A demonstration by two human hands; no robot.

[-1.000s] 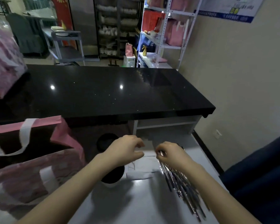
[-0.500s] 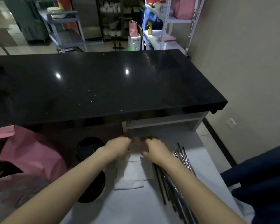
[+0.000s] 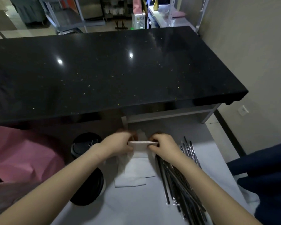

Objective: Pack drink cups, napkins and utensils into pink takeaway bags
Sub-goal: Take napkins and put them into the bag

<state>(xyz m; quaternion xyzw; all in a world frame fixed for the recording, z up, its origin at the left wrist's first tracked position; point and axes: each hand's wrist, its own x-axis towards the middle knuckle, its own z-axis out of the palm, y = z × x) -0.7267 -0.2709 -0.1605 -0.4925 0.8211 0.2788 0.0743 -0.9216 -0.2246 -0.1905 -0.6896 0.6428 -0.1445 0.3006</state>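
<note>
Head view: left hand (image 3: 118,144) and right hand (image 3: 165,146), each grip pinching one napkin (image 3: 141,144) just above the stack (image 3: 135,169); cups (image 3: 85,143) left of it and straws (image 3: 182,176) right of it seem not yet packed.

A napkin (image 3: 140,144) now lifted off the stack (image 3: 135,169) — pinched between left hand (image 3: 118,144) and right hand (image 3: 165,146).

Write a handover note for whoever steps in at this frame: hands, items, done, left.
Left hand and right hand: both pinch one folded white paper napkin over the far end of the white napkin stack.
Far black-lidded drink cup and near black-lidded drink cup stand left of the stack; clear-wrapped black straws lie right; pink takeaway bag far left.
Done: nothing visibly packed; bag's inside hidden.
Left: napkin, cups, straws into bags.
</note>
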